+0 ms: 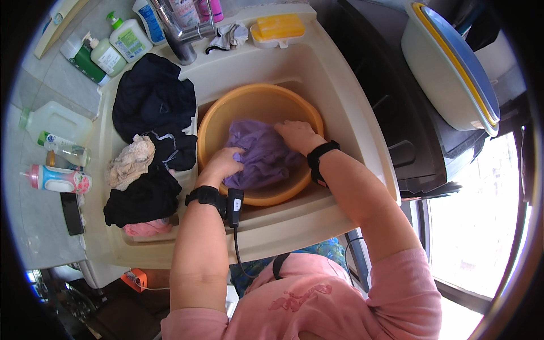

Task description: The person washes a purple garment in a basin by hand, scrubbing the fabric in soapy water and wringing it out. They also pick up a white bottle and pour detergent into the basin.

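A wet purple garment (259, 155) lies bunched in an orange plastic basin (221, 102) that stands in the cream laundry sink (361, 127). At the garment's left edge, my left hand (223, 163) grips a fold of it between thumb and fingers. My right hand (299, 135) is at its upper right edge, with the fingers curled down onto the cloth; the fingertips are partly hidden. Both hands are inside the basin's rim.
Dark clothes (153, 97), a beige cloth (131, 161) and a pink cloth (146, 228) lie on the sink's left ledge. Behind the basin are a chrome faucet (182, 46) and yellow soap bars (280, 26). Bottles (129, 38) line the wall. Stacked basins (446, 72) stand at right.
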